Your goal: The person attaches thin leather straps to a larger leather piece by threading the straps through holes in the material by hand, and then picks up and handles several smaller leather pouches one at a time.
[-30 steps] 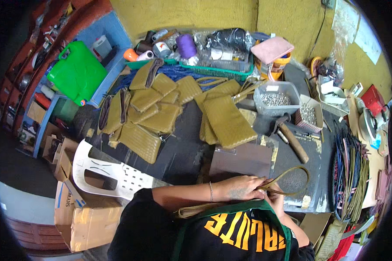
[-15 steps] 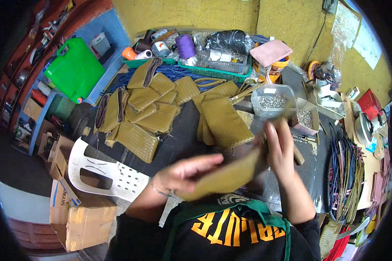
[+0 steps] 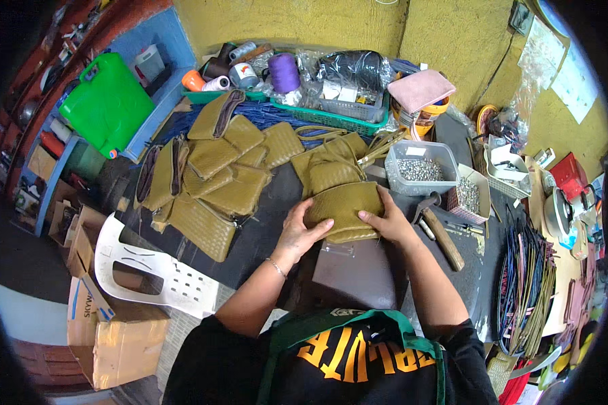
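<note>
An olive, woven-textured pouch [image 3: 344,206] lies between my two hands, over other olive pieces [image 3: 334,172] of the same texture. My left hand [image 3: 302,233] grips its left side with the thumb on top. On the opposite side my right hand [image 3: 392,221] holds it, thumb also on the upper face. Just nearer to me sits a dark brown block [image 3: 355,275]. A hammer [image 3: 443,237] with a wooden handle rests right of my right hand. To the left is a heap of finished-looking olive pouches [image 3: 216,172], some with dark zippers.
A clear tub [image 3: 422,169] and a lined basket [image 3: 476,196] of small metal pieces stand at the right. Thread spools [image 3: 284,73] and a green tray [image 3: 331,120] line the back. A white plastic chair [image 3: 125,260] is at left, bundled straps [image 3: 530,283] at far right.
Both hands have moved forward with the pouch, from close to my body onto the olive pieces on the table. The brown block now shows clearly, and so does the whole hammer.
</note>
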Demonstrator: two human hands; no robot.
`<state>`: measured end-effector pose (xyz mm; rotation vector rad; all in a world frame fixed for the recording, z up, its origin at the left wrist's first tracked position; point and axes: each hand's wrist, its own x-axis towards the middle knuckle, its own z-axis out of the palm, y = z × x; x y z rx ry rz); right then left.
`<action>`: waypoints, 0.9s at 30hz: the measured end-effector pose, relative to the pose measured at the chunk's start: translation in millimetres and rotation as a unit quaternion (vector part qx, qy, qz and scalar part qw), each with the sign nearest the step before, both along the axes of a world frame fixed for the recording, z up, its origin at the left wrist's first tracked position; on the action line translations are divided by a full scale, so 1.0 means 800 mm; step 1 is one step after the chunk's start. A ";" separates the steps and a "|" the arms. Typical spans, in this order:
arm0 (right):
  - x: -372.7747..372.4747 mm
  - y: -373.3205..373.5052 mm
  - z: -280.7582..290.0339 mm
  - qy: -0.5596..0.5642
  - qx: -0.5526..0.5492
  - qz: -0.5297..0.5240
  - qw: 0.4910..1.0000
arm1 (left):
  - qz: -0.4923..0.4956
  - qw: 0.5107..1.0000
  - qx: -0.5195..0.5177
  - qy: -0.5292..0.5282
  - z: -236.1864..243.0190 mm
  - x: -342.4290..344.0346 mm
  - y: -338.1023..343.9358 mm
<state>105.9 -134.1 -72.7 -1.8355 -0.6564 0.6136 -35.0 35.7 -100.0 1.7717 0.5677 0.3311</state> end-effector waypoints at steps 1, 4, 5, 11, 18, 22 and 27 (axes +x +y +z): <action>0.003 0.006 -0.006 -0.040 -0.013 -0.012 0.999 | -0.023 0.999 0.021 -0.014 -0.010 0.007 0.006; 0.003 0.052 -0.008 0.031 0.163 -0.094 0.982 | -0.020 0.982 0.161 -0.101 0.005 0.040 0.028; 0.021 0.060 -0.021 0.036 0.186 -0.116 0.975 | -0.019 0.966 0.227 -0.122 0.007 0.060 0.037; 0.072 0.051 -0.048 -0.081 0.037 -0.132 0.987 | -0.068 0.922 0.382 -0.011 -0.014 0.081 0.048; -0.020 -0.037 0.039 -0.316 -0.036 -0.049 0.947 | 0.052 0.895 0.440 -0.052 0.073 0.035 0.153; -0.081 -0.072 0.035 -0.372 -0.053 -0.029 0.926 | 0.150 0.831 0.488 0.222 0.103 0.066 0.235; -0.093 -0.076 0.030 -0.380 -0.049 -0.021 0.923 | 0.134 0.824 0.364 0.412 0.095 0.097 0.311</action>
